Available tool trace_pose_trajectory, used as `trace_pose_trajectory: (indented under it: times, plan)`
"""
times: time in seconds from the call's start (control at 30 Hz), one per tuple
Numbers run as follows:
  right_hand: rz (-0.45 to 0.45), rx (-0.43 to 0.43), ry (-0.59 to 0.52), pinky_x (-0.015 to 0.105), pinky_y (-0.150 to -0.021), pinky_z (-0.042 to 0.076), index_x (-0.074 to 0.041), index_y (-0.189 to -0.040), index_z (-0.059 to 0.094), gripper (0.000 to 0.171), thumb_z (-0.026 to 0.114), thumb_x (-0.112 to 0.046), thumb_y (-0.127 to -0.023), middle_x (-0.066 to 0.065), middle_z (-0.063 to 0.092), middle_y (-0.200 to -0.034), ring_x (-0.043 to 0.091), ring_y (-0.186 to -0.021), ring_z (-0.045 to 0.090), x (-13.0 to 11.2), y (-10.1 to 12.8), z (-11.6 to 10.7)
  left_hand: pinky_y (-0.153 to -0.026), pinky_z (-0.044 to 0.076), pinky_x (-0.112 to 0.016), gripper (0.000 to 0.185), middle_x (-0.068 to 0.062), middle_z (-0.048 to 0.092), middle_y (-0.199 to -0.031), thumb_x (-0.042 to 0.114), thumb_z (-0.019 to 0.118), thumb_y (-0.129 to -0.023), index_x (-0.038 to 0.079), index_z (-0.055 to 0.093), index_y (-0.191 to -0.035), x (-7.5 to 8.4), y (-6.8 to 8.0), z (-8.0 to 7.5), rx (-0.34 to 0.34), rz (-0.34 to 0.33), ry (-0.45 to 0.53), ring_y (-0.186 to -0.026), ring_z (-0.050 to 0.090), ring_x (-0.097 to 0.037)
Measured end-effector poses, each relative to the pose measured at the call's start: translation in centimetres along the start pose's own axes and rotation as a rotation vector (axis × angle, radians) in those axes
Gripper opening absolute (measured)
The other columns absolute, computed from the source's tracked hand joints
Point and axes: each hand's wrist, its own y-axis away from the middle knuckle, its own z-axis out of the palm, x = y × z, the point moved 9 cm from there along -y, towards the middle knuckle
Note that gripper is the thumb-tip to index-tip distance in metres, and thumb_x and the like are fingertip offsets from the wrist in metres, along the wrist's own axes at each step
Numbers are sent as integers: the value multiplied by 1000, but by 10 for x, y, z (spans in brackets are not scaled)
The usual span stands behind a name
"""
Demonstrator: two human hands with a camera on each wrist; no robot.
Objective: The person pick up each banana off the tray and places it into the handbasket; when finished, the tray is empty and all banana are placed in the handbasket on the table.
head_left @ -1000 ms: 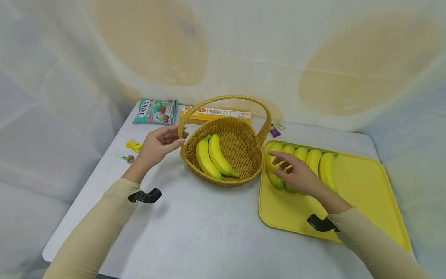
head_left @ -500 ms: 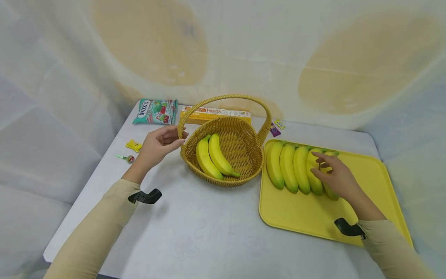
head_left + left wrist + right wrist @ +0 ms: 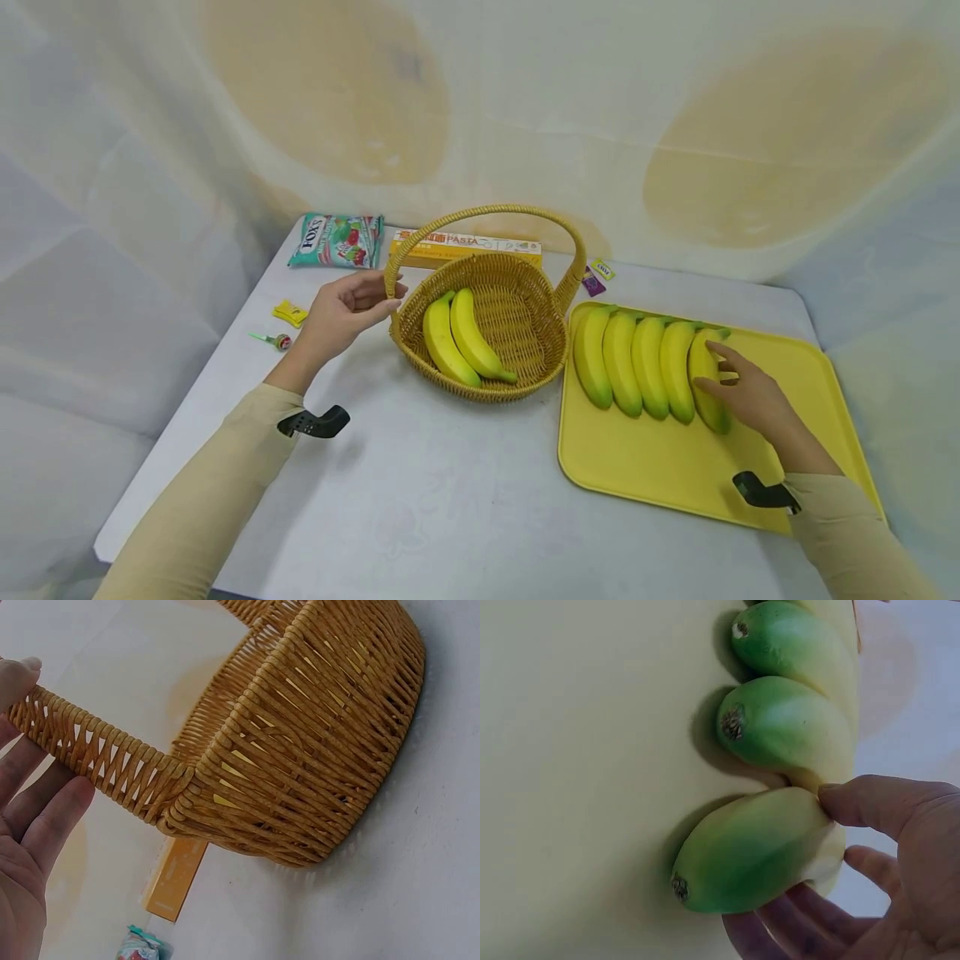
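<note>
A wicker basket (image 3: 517, 325) with an arched handle stands mid-table, two bananas (image 3: 465, 333) lying in its left part. My left hand (image 3: 341, 312) holds the left side of the handle (image 3: 112, 761) between thumb and fingers. On the yellow tray (image 3: 637, 467), several bananas (image 3: 648, 367) lie side by side in a row. My right hand (image 3: 750, 396) is at the rightmost banana (image 3: 754, 851); in the right wrist view the thumb lies on one side of it and the fingers curl round the other. That banana still rests on the tray.
Behind the basket lies a pasta box (image 3: 465, 247), with a green candy bag (image 3: 337, 240) to its left. Yellow sweets (image 3: 289, 313) and a lollipop (image 3: 279, 341) lie at the left. Small purple (image 3: 592, 282) and yellow wrappers (image 3: 602, 268) lie behind the tray.
My right hand has moved right along the row, from the leftmost bananas to the rightmost one, and now takes hold of it. The left hand has stayed on the basket handle.
</note>
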Motion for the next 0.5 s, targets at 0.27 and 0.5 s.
trace_pose_trajectory:
  times: [0.27, 0.5]
  plan:
    - [13, -10, 31, 63, -85, 51, -2, -161, 16, 79, 54, -43, -105, 45, 42, -140, 62, -118, 49, -1, 2, 2, -91, 57, -25, 36, -12, 72, -120, 17, 74, -96, 7, 67, -129, -1, -1, -1, 7, 2, -13, -106, 71, -17]
    - [3, -2, 12, 62, -84, 53, -5, -162, 15, 79, 55, -42, -105, 43, 40, -142, 60, -121, 49, -6, 6, 0, -91, 57, -25, 36, -10, 73, -119, 19, 74, -95, 8, 67, -129, -2, -1, 0, 5, 8, -6, -106, 71, -17]
